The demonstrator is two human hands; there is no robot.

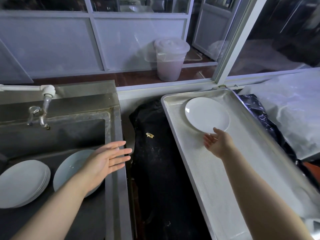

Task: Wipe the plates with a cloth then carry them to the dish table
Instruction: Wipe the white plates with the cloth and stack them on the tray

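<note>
Reaching out over the tray (216, 179), my right hand (218, 142) lies palm up with its fingers loosely spread, holding nothing. The white plate (207, 115) lies flat in the tray just beyond that hand's fingertips; its near rim sits right at the thumb, and I cannot tell whether they touch. The tray's bare mesh floor runs back under my forearm towards me.

My left hand (105, 161) hangs flat and wide open, fingers straight and pointing to its right, gripping nothing. It hovers over the right-hand rim of the sink (110, 129). Directly under that hand's palm a single plate (69, 168) lies in the basin, partly hidden by the hand. Further to the left of the hand sits a stack of plates (20, 183), also in the basin. Beyond the hand, at the sink's back edge, stands the tap (40, 113).

Between my two hands a black bag (155, 153) fills the gap from sink to tray, with a small yellowish scrap (150, 135) lying on it. Far beyond both hands a lidded white bucket (170, 58) stands on the floor behind the glass. To the right of my right hand, past the tray's far edge, lies crumpled white plastic (294, 108).
</note>
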